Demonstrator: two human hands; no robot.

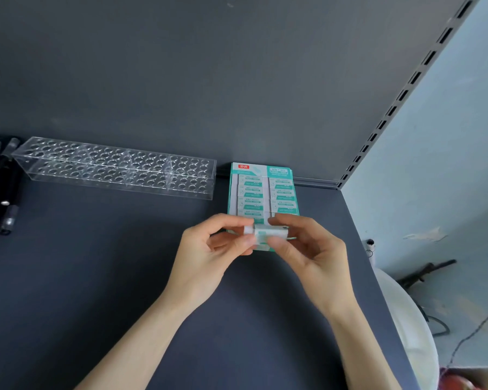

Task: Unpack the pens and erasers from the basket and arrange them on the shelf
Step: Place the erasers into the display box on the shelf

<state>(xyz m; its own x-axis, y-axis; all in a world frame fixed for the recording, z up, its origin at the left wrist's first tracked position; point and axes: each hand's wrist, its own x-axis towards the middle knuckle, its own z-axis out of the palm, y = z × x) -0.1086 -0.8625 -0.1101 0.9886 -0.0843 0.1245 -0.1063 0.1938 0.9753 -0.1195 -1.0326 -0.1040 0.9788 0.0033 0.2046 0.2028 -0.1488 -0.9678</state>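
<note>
Centre of frame: both hands pinched one eraser (265,232) between thumb and fingertips, the left hand (209,250) at its bare white end and the right hand (310,249) at its green-and-white sleeve. The eraser overlapped the near end of a box (262,190) of erasers on the dark shelf (96,277). Mid-left lay a clear holder (116,167) with rows of holes. Black pens (0,192) lay at the left edge.

Teal-and-white eraser box (262,192); clear holder (116,167); dark grey shelf (96,277).
</note>
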